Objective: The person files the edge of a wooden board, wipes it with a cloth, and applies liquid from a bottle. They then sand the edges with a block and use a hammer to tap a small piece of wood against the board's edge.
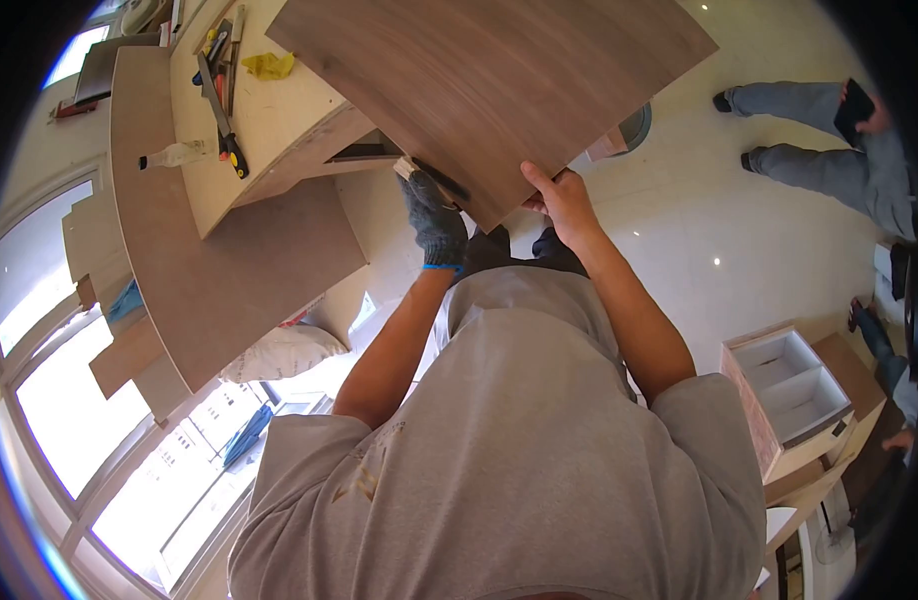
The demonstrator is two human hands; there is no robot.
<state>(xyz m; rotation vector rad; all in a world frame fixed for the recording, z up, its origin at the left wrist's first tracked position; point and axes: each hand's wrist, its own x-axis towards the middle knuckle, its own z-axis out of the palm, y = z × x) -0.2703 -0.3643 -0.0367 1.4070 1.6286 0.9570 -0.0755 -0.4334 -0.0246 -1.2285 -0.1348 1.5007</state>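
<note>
Here | wood panel (509,90) beyond right hand (567,203), which pinches its edge | left hand (434,215) curled, apparently around a block (406,168)

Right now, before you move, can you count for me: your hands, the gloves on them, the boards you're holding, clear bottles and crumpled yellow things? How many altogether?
Your hands: 2, left and right
Gloves on them: 1, grey, on the left
Held boards: 1, the big brown board
Clear bottles: 1
Crumpled yellow things: 1
Total: 6

A workshop-like room, with hand tools (222,115) and wooden panels (509,90).
</note>
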